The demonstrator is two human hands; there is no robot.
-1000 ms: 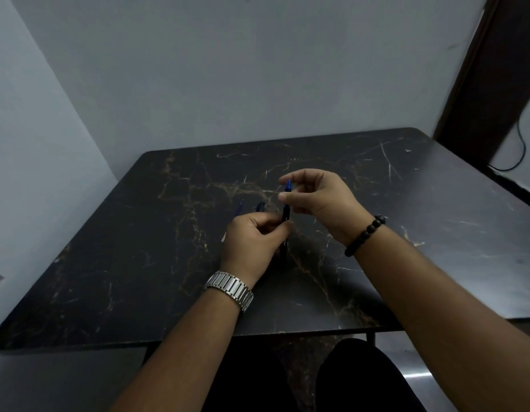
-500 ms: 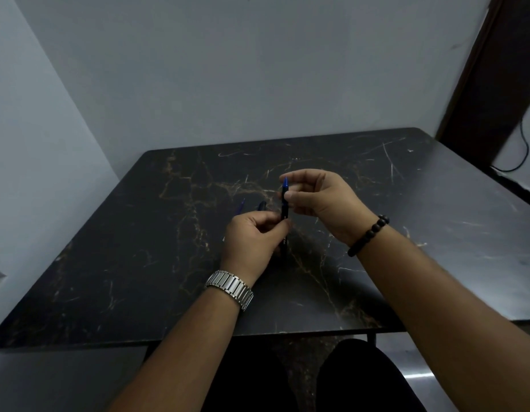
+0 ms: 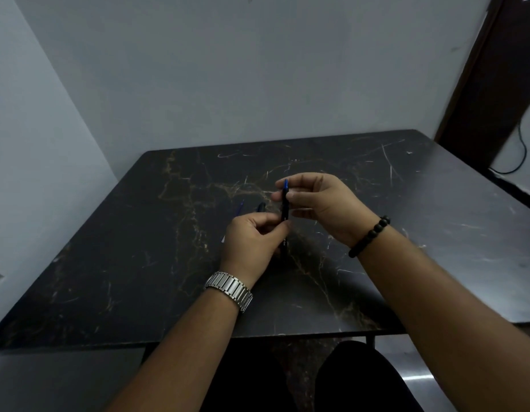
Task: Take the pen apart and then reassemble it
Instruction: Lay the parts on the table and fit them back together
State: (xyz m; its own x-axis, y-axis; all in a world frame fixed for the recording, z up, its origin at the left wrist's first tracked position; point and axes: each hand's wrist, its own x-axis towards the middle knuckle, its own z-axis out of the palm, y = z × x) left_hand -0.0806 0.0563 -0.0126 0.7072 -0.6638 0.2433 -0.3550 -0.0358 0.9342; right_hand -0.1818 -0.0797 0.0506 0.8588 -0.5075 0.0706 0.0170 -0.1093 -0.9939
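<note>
A dark pen barrel point(image 3: 284, 208) with a blue end stands nearly upright above the middle of the black marble table point(image 3: 138, 248). My left hand point(image 3: 251, 240) grips its lower part; the bottom end is partly hidden behind that hand. My right hand point(image 3: 323, 203) pinches the blue upper end between thumb and fingers. Just behind my left hand, a thin blue refill point(image 3: 240, 208) and a small dark pen part point(image 3: 261, 207) lie on the table.
The table is pushed into a corner of pale walls, with one wall along its left side. A dark door frame point(image 3: 478, 84) and a black cable point(image 3: 519, 156) are at the far right. My legs show below the near edge.
My hands and the pen stay almost in the same place. My right fingers have shifted slightly on the blue end, and the pen has tilted a little.
</note>
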